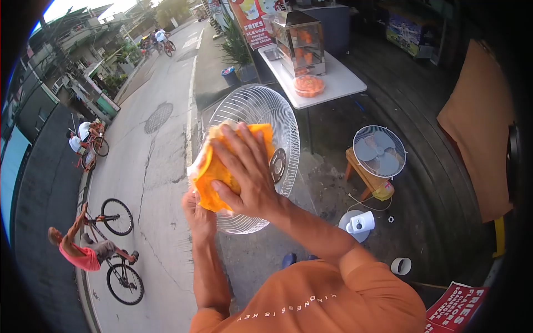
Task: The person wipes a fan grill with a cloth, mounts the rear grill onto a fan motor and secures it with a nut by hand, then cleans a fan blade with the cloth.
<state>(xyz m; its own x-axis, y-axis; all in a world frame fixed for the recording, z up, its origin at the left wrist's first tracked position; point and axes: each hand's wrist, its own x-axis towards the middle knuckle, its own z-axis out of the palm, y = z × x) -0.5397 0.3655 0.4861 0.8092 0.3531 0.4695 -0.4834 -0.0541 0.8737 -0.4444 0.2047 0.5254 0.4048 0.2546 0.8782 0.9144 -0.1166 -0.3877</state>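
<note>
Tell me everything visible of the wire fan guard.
The wire fan guard is a round, bowl-like cage of pale, metallic-looking wires, with a holed disc at its centre. It is held in the air, tilted. An orange cloth under the right hand covers part of its left side; the left hand is at its lower left edge, its grip partly hidden.

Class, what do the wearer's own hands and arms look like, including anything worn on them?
The left hand and right hand are ungloved, and no watch or bracelet shows. The orange T-shirt has short sleeves, leaving the forearms uncovered. White lettering across it reads "KINDNESS IS KEY".
</note>
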